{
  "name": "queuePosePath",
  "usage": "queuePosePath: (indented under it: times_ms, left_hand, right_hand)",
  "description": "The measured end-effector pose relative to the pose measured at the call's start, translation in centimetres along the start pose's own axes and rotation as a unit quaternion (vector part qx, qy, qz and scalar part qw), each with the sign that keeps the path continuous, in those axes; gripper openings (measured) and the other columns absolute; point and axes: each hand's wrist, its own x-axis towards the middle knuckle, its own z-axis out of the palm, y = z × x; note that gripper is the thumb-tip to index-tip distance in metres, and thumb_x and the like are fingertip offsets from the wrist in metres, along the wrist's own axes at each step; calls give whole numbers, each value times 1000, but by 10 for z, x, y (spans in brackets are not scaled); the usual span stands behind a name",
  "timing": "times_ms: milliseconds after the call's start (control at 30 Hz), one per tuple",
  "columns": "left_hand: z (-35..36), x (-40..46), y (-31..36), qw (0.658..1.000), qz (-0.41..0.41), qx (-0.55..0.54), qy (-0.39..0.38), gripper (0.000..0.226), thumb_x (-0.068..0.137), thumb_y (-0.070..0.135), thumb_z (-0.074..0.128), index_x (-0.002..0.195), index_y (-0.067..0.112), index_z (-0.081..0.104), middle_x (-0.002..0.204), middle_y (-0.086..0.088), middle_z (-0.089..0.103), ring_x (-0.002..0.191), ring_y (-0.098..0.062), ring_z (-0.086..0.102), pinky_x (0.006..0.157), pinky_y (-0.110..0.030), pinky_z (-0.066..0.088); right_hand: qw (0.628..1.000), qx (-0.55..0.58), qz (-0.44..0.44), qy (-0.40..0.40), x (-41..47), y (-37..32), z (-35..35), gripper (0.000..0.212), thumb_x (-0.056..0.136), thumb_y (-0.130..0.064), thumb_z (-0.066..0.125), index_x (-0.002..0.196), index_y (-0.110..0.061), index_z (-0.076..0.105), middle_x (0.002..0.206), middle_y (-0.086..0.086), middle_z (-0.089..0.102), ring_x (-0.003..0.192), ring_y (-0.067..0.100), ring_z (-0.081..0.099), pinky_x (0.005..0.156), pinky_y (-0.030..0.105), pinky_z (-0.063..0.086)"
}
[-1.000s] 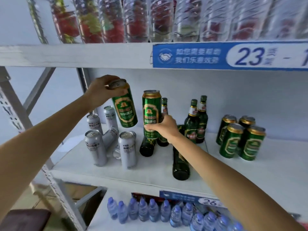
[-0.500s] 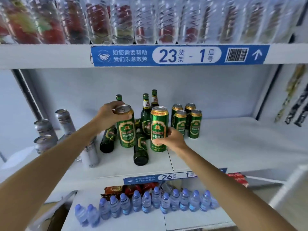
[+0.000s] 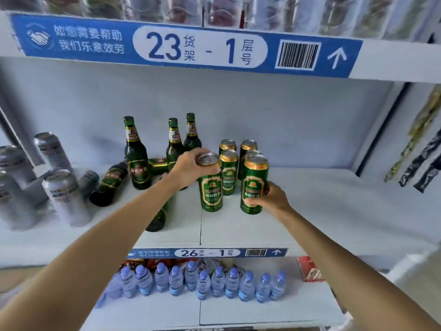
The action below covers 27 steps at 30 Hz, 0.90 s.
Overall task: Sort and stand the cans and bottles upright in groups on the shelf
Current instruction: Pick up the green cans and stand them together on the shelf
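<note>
My left hand (image 3: pixel 191 167) grips the top of a tall green can (image 3: pixel 210 191) that stands on the white shelf (image 3: pixel 310 211). My right hand (image 3: pixel 270 198) holds a second green can (image 3: pixel 253 185) by its lower part, upright just right of the first. Behind them stands a group of several green cans (image 3: pixel 229 173). Three green bottles (image 3: pixel 134 156) stand upright further left. Other dark bottles (image 3: pixel 109 183) lie flat near them, one partly hidden under my left forearm. Several silver cans (image 3: pixel 63 195) are at the far left, most upright, one lying down.
The upper shelf edge carries a blue label strip (image 3: pixel 186 45) close above the bottles. A lower shelf holds a row of small water bottles (image 3: pixel 198 281) and a red box (image 3: pixel 310 272). The shelf's right half is bare white board.
Both hands carried their green cans rightward and down to the shelf in front of the green can group. The view shifted right with them.
</note>
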Motion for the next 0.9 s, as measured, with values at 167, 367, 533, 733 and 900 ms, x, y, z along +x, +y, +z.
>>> queuePosePath:
  times_ms: [167,367,533,733,900]
  left_hand:
    - [46,14,1,1000,-21,-2,12,55,69,25,84,119,20,61,100,9,64,85,2,58,65,-5,40]
    - [66,26,-9,999,-33,16,-4,57,68,26,84,120,21,60,102,10,65,86,7,58,68,-3,41]
    - [77,26,-18,999,-38,18,-22,61,69,25,83,124,20,57,105,9,64,89,1,58,71,-7,41]
    - [78,32,-20,998,-44,10,-42,60,72,24,81,126,21,55,105,9,63,87,5,57,70,-8,41]
    - [77,32,-20,997,-44,22,-60,63,72,26,81,128,20,53,107,8,61,95,-5,58,86,-22,47]
  right_hand:
    - [999,-28,-17,-26,22,16,-17,67,55,-21,89,115,-13,61,109,2,69,100,20,65,85,30,50]
    - [997,-51,-26,-50,37,38,-13,62,62,-21,86,116,-15,57,104,0,66,94,18,62,80,26,47]
    - [998,-44,-11,-41,41,54,-10,64,61,-21,86,117,-16,57,109,2,68,97,19,64,78,25,47]
    - [998,-45,-18,-41,40,56,-9,66,62,-20,86,120,-15,56,111,3,68,95,18,63,78,24,45]
    - [998,-53,-21,-37,38,56,-8,67,63,-18,86,122,-13,53,114,5,67,92,17,61,77,24,46]
